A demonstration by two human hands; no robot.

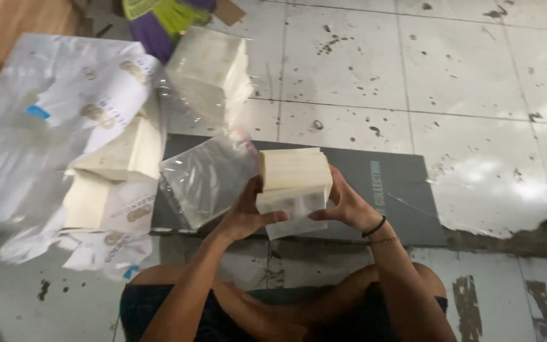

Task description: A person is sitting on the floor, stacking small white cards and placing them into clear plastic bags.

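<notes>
Head view looks down on a pale tiled floor (476, 82), glossy and spotted with dark stains, with a chipped dark patch at its right edge. On the floor lies a flat dark grey board (406, 190), matte and rectangular, its long side going left to right. To the left there is a loose heap of white wrapping paper (26, 126), crumpled and thin, and on it rest several cream stacks of paper (128, 152), blocky with straight edges. Further up stands another cream stack inside a clear plastic bag (213, 69), tilted a little. Just left of the hands a clear plastic bag (207, 177) hangs open; it is shiny, wrinkled and soft, and its mouth is turned towards the held stack, touching or almost touching its left side. The held stack of cream sheets (294, 187) is over the dark board, in front of the person's knees, between both hands; its long axis runs about left to right, and its lower part looks already wrapped in thin clear film. The left hand (248, 212) grasps the stack from the lower left, thumb on the front face, and it is the hand nearer to the bag. The right hand (346, 206), with a dark band at the wrist, clasps the right side, fingers curled around the edge.
</notes>
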